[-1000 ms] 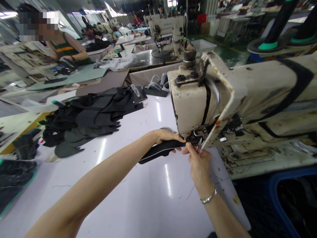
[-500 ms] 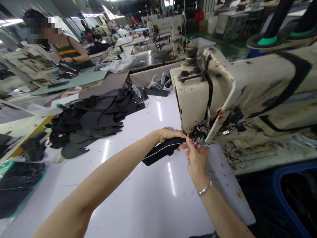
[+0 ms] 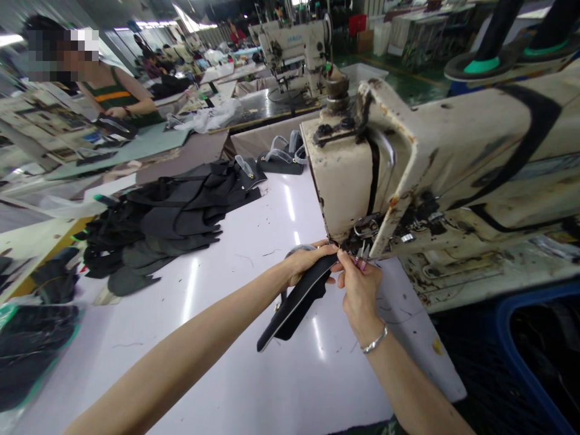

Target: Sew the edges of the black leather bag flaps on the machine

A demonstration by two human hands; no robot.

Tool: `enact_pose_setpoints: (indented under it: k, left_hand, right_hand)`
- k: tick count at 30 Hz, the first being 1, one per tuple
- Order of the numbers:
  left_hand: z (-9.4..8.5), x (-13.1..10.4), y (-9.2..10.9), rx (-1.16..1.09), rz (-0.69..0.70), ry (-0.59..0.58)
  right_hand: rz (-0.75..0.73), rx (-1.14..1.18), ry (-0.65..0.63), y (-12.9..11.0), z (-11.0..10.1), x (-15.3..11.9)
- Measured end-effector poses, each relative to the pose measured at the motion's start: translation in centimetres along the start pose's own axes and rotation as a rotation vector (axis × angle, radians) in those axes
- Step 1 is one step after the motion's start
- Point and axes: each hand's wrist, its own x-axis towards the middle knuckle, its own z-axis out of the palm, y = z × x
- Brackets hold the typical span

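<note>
A black piece with a light edge line slants down from the sewing machine, its lower end pointing toward me. My left hand grips its upper part, thumb on top, beside the machine's needle area. Close by on the right, my right hand pinches the edge of the same piece with thumb and finger. Small scissors with pink handles are tucked in my right hand, blades pointing up. A grey wrapped handle shows behind my left hand.
A pile of black cut pieces lies on the left of the white tabletop. Black pieces with grey wrapped handles sit at the back. A blue crate stands at the right. A person works at the far left.
The black piece has swung so its lower end points more steeply down toward me, and more of the grey handle shows. Both hands keep hold near the machine. The view has shifted slightly.
</note>
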Motion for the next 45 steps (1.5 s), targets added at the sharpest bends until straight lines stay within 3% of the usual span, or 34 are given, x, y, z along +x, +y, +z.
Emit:
enact_pose_setpoints:
  k: [9,14,18,25,39,43,45]
  left_hand:
    - [5.5,-2.3,-4.6,-0.378,0.235,0.327]
    - [8.9,-1.9,-5.9,-0.622,0.330,0.399]
    - [10.2,-1.4,-6.5,-0.705,0.330,0.450]
    - [10.7,-0.9,-6.2,-0.762,0.440,0.433]
    - [9.5,0.3,-4.9,-0.708,0.467,0.402]
    - [9.4,0.3,-5.0,-0.730,0.481,0.372]
    - [9.4,0.3,-5.0,-0.730,0.462,0.375]
  right_hand:
    - [-0.096,-0.059,-0.010,-0.5,-1.5,0.7]
    - [-0.094,-0.260,-0.091,-1.8,-3.5,1.8]
    - [-0.079,-0.318,-0.145,-2.8,-4.3,2.4]
    - [-0.075,-0.333,-0.183,-3.7,-4.3,2.9]
    - [-0.117,-0.339,-0.177,-3.4,-4.6,3.6]
    - [-0.064,-0.303,-0.249,-2.7,-5.6,3.4]
    - [-0.067,-0.333,-0.227,-2.7,-6.9,3.3]
